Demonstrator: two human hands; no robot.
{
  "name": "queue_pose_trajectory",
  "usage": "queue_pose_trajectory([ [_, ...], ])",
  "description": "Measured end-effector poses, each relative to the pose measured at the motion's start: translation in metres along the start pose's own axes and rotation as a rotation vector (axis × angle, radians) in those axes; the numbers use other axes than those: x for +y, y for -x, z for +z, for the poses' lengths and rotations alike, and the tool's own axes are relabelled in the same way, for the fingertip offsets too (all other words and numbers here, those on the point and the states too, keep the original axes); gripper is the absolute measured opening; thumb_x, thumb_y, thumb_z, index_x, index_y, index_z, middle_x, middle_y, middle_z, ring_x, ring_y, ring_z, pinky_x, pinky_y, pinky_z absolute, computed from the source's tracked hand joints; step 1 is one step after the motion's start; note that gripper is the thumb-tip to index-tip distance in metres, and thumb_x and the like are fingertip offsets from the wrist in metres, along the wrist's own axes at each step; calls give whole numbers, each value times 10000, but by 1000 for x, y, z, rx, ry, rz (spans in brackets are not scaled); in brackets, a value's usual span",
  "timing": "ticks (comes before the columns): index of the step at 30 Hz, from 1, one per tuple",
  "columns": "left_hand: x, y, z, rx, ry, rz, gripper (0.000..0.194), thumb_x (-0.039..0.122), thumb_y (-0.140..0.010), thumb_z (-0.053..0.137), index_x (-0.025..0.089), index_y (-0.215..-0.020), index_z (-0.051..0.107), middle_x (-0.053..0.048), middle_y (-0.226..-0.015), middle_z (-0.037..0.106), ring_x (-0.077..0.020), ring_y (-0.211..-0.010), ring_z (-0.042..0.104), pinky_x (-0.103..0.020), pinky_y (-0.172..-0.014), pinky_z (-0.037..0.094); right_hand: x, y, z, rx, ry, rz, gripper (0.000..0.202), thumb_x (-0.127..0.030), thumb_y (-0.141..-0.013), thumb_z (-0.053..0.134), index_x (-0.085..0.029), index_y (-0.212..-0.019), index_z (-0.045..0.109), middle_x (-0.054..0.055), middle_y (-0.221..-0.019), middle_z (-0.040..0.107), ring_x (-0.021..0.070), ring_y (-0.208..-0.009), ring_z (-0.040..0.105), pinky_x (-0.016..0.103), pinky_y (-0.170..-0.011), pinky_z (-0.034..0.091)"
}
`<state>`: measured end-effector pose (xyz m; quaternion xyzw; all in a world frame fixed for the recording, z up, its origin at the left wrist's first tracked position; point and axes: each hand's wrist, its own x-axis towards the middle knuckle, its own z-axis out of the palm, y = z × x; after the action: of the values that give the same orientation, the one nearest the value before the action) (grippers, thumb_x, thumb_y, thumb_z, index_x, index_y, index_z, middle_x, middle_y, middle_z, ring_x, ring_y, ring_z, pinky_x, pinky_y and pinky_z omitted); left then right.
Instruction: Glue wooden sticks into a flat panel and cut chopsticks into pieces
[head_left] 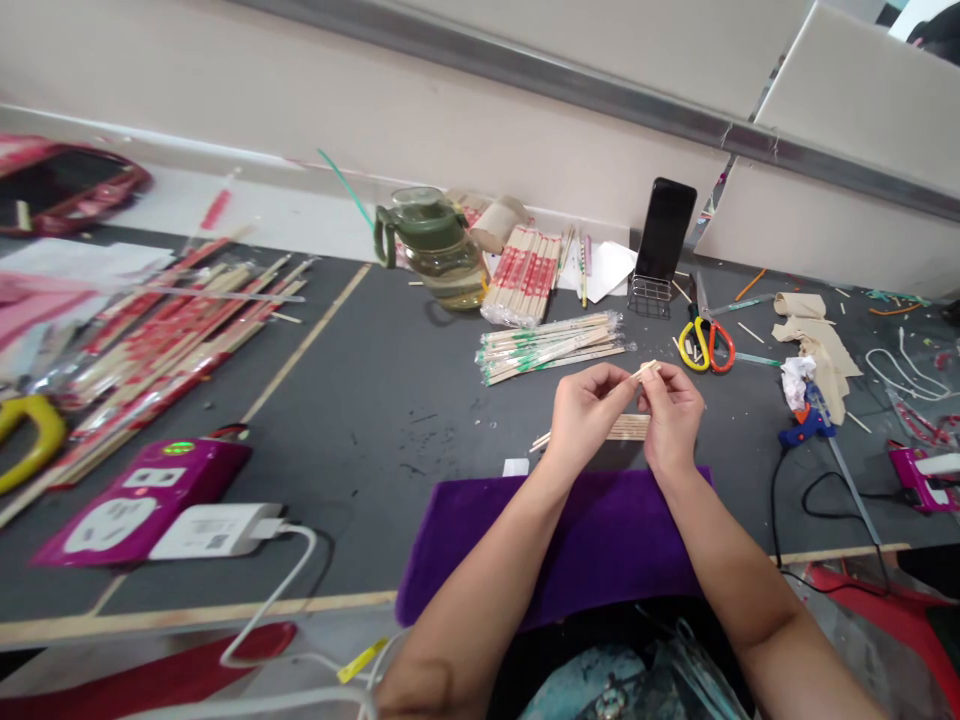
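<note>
My left hand and my right hand meet over the dark table. Between both sets of fingertips is a short pale wooden stick piece; the fingers hide part of it. Just below and behind the hands lies a row of wooden sticks side by side, partly covered by my hands. A purple cloth is spread under my forearms. Beyond the hands rests a pile of wrapped chopsticks with green marks. To the right are scissors with yellow and red handles.
A glue gun with a black cord lies at right. Behind stand a jug and a phone on a wire stand. Red-wrapped chopsticks, a purple power strip and a white charger are at left.
</note>
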<state>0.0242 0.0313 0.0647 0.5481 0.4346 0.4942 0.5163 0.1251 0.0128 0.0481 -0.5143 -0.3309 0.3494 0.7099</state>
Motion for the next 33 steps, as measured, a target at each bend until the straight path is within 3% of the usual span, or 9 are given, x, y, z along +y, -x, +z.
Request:
queue_pose_trajectory([
  [5, 3, -1, -2, 16, 68, -33, 232, 366, -741, 728, 151, -661, 702, -1, -594, 623, -108, -556, 488, -241, -552, 356, 2, -4, -4, -54, 77, -22, 289, -463, -798, 748, -189, -887, 724, -3, -769, 687, 88, -543, 467, 242, -517, 413],
  [9, 7, -3, -6, 58, 160, -45, 187, 337, -710, 745, 162, -656, 706, 10, -581, 614, -93, -529, 448, -233, -524, 329, -3, -27, -30, -40, 264, -84, 325, -476, -843, 689, -184, -971, 753, 33, -867, 744, 116, -578, 532, 262, -558, 459],
  [13, 9, -6, -13, 136, 226, -61, 169, 321, -667, 768, 162, -655, 712, 17, -557, 600, -66, -474, 364, -227, -473, 251, -14, -60, -64, -151, 814, -111, 261, -317, -850, 655, -197, -1050, 772, 34, -822, 760, 194, -736, 661, 323, -740, 519],
  [17, 7, -10, -19, 165, 270, -80, 179, 325, -654, 779, 160, -652, 708, 23, -539, 583, -50, -441, 327, -221, -453, 204, -17, -87, -70, -261, 1298, -72, 247, -212, -875, 645, -230, -1094, 756, 54, -946, 793, 247, -936, 708, 342, -837, 496],
  [21, 2, -15, -20, 134, 244, -109, 185, 323, -641, 768, 149, -640, 704, 19, -535, 582, -42, -434, 320, -217, -449, 192, -9, -109, -55, -368, 1380, -30, 217, -238, -929, 626, -241, -1114, 741, 48, -1047, 792, 227, -1027, 705, 299, -861, 484],
  [26, -5, -20, -21, 94, 224, -174, 208, 337, -613, 760, 141, -640, 696, 21, -521, 576, -37, -428, 314, -211, -440, 182, -10, -126, -56, -176, 1551, -112, 287, -281, -1012, 505, -209, -1206, 703, 132, -1177, 731, 260, -1104, 666, 334, -922, 474],
  [28, -6, -20, -22, 71, 226, -191, 220, 345, -614, 761, 138, -645, 694, 19, -521, 577, -35, -426, 310, -208, -437, 174, -10, -130, -64, -137, 1605, -85, 308, -277, -991, 543, -175, -1250, 675, 182, -1228, 682, 287, -1137, 641, 359, -940, 474],
  [33, -6, -21, -23, 22, 256, -204, 233, 352, -617, 765, 134, -640, 686, 14, -517, 573, -29, -419, 303, -201, -434, 163, 0, -141, -80, -214, 1561, 7, 500, -254, -866, 708, -139, -1343, 609, 210, -1273, 611, 289, -1064, 652, 371, -917, 500],
])
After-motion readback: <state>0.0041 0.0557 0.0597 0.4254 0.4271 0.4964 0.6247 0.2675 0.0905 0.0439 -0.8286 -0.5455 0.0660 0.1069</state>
